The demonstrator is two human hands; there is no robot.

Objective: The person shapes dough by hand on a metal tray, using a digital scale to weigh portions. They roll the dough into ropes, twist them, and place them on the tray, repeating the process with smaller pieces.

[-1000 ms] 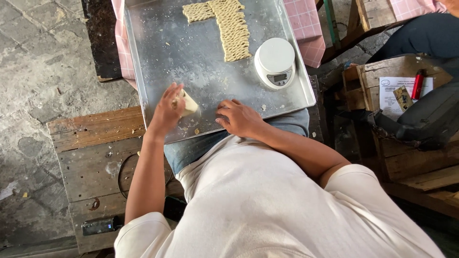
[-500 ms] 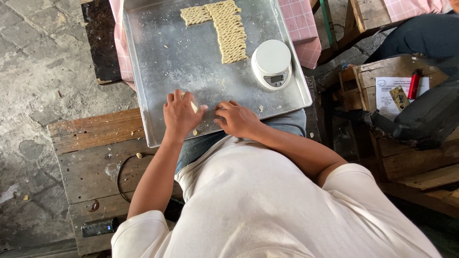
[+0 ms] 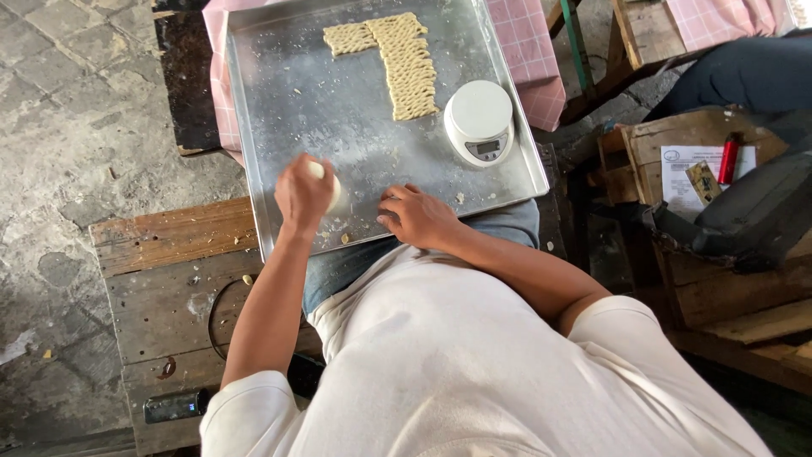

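1. Gripped in the left hand (image 3: 303, 193) is a pale dough lump (image 3: 331, 188), with the fingers curled round it just above the tray (image 3: 279, 101); the right hand (image 3: 419, 216) is laid flat and empty on the tray's near part, fingers loosely spread
2. Half a second ago the left hand was pressed low on the tray close to the right one; now it is seen lifted and shifted away to the left, so the two hands are apart, while the right hand has stayed where it was
3. A wide bare stretch of floured metal is left open between the hands and the far rim; the near rim is overlapped by the right wrist and rests over the lap
4. At the far end a block of ridged dough strips (image 3: 406, 63) is laid out in an L shape, well apart from both hands
5. A round white scale (image 3: 480, 120) with a small grey display is set near the right rim, just beside the strips
6. A pink checked cloth (image 3: 529, 42) is seen under the tray's far side
7. To the right, in a wooden crate (image 3: 630, 156), a white printed sheet (image 3: 689, 169) is seen with a red cylinder (image 3: 729, 159) on it
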